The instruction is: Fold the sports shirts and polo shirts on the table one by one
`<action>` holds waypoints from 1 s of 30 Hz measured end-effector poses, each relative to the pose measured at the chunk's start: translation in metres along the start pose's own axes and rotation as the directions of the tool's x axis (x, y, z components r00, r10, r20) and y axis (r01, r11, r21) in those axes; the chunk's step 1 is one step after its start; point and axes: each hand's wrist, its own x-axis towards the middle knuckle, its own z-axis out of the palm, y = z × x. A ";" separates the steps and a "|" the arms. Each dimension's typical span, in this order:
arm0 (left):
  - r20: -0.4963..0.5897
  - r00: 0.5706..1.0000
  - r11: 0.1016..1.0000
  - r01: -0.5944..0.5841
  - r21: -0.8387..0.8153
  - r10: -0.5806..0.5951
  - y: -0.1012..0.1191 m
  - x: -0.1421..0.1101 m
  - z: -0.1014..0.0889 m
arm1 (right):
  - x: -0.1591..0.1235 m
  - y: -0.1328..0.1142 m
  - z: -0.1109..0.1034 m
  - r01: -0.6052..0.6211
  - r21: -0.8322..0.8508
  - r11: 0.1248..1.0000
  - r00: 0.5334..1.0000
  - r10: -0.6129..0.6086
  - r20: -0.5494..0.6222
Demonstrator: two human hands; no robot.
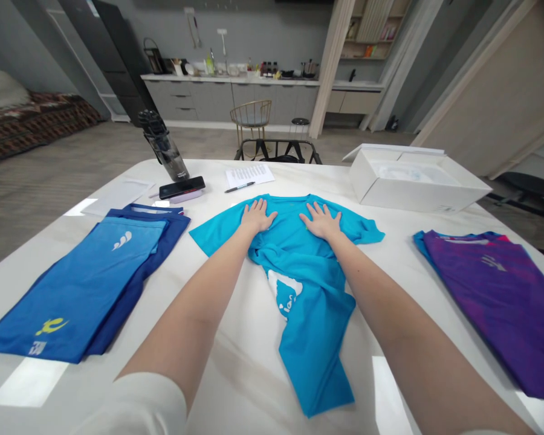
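Observation:
A turquoise T-shirt [317, 272] lies in front of me on the white table [245, 362], its neckline at the far side. The shoulders and sleeves are spread out, while the lower body is bunched and twisted towards me. Part of a white print shows on the twisted section. My left hand [257, 217] rests flat on the shirt left of the collar, fingers spread. To the right of the collar, my right hand [321, 221] presses flat on the cloth, its fingers also apart. Neither hand grips anything.
Folded blue shirts [86, 260] lie at the left, a folded purple shirt [503, 290] at the right. Towards the back are a white open box [408, 181], a pen [239, 187], a paper sheet [250, 174], a phone [182, 187] and a dark bottle [167, 151].

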 end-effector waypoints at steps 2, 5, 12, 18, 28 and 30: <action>-0.025 1.000 1.000 -0.010 0.008 0.010 0.000 0.012 0.002 | 0.003 0.000 0.000 -0.003 -0.004 1.000 1.000 0.003 -0.021; -0.046 0.998 0.999 -0.030 0.015 0.030 -0.002 0.027 0.004 | 0.005 -0.001 0.001 -0.007 -0.013 1.000 0.999 0.007 -0.038; -0.071 0.997 0.998 -0.010 0.059 0.014 0.004 0.032 0.000 | 0.005 -0.001 0.004 -0.012 0.006 1.000 0.998 0.013 -0.059; -0.144 0.988 0.995 0.063 0.075 -0.052 0.056 -0.009 0.005 | -0.004 0.005 -0.001 0.092 0.147 0.985 0.986 -0.070 -0.149; -0.040 0.990 0.991 0.135 0.011 -0.134 0.064 -0.082 0.020 | -0.072 0.038 0.004 -0.158 0.089 0.983 0.978 0.168 -0.122; -0.015 0.990 0.990 0.139 0.008 -0.139 0.059 -0.080 0.015 | -0.075 0.053 0.003 -0.219 0.101 0.970 0.969 0.229 -0.096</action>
